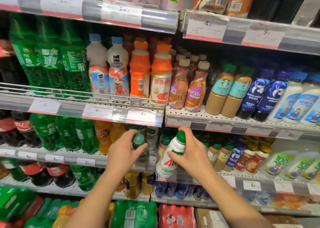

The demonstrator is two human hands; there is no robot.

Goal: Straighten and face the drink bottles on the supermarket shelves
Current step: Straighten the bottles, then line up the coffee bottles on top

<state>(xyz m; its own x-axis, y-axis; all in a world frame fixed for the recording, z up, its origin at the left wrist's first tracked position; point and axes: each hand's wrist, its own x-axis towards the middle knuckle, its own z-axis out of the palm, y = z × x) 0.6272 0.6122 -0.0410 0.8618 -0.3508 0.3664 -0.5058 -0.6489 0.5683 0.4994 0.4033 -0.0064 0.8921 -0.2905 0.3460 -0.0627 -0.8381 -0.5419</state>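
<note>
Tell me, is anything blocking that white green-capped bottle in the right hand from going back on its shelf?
Partly. The right hand holds the white AD bottle tilted, out in front of the shelf edge. Behind it stand small coffee bottles, and to its left the left hand grips another green-capped bottle. The spot directly behind is hidden.

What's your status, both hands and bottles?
Left hand grips green-capped bottle. Right hand holds white bottle, tilted off shelf. Nothing blocking.

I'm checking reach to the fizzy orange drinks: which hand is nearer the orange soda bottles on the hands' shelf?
Left. The left hand, gripping a green-capped bottle, is just right of the orange soda bottles. The right hand, holding the white bottle, is farther right.
</note>
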